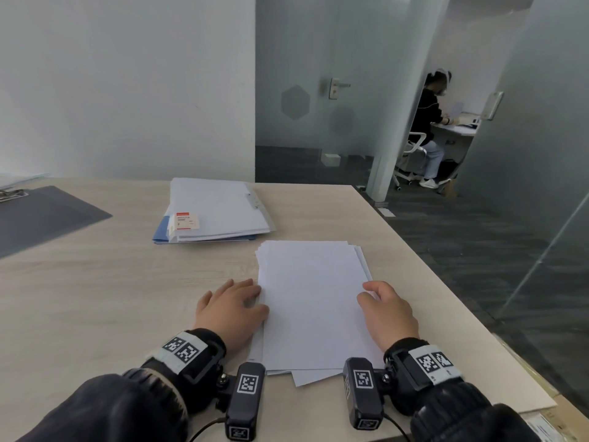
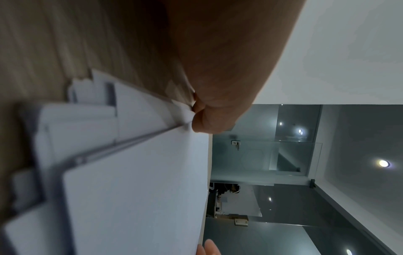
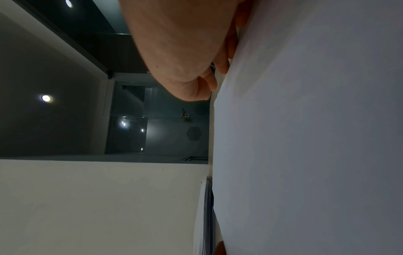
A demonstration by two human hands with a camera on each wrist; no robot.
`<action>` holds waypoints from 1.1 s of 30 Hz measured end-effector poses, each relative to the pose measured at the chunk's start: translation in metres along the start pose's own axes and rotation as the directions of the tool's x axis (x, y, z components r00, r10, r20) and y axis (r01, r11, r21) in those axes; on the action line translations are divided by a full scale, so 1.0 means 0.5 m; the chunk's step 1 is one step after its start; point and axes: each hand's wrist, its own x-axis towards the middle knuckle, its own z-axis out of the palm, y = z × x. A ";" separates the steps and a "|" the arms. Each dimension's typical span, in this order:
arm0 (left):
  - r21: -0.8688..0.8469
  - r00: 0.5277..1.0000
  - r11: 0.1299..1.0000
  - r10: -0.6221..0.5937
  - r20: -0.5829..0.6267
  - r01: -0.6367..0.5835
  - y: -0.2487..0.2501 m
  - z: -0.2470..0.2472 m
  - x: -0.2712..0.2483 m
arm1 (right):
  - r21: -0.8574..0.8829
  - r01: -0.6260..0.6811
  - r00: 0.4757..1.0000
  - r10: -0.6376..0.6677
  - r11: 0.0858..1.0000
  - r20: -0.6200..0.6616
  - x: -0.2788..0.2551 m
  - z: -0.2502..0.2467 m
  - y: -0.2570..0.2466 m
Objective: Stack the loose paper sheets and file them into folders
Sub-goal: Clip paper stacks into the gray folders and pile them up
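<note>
A stack of loose white paper sheets [image 1: 312, 301] lies flat on the wooden table [image 1: 111, 298], its edges slightly uneven, with one sheet poking out at the near end. My left hand [image 1: 251, 296] holds the stack's left edge, thumb on top and fingertips tucked at the edge. My right hand [image 1: 371, 291] grips the right edge with curled fingers. The left wrist view shows the curled left hand [image 2: 202, 117] at the paper's [image 2: 135, 198] edge. The right wrist view shows the right hand [image 3: 209, 81] against the paper [image 3: 305, 138]. A pile of clear and blue folders [image 1: 216, 212] with a red-white label lies behind the stack.
A dark clipboard [image 1: 41, 215] lies at the table's far left. The table's right edge [image 1: 446, 275] runs close to the stack, with dark carpet below. Glass partitions and a door stand behind, and a person sits at a desk beyond them.
</note>
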 end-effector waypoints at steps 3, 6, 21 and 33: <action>0.004 1.000 1.000 0.001 0.002 -0.001 -0.001 0.001 0.000 | -0.010 0.003 1.000 -0.003 1.000 -0.004 0.000 0.000 -0.001; 0.013 1.000 1.000 0.004 -0.003 -0.004 -0.003 0.003 0.002 | 0.001 0.006 1.000 -0.006 1.000 -0.015 0.001 0.001 0.002; 0.041 1.000 0.999 0.013 0.015 -0.014 -0.005 0.001 0.003 | -0.210 0.022 0.987 0.012 0.977 0.159 0.002 -0.016 -0.050; 0.000 1.000 1.000 0.019 0.017 -0.019 -0.007 -0.004 -0.002 | 0.028 -0.001 0.980 -0.004 1.000 0.198 0.017 -0.031 -0.087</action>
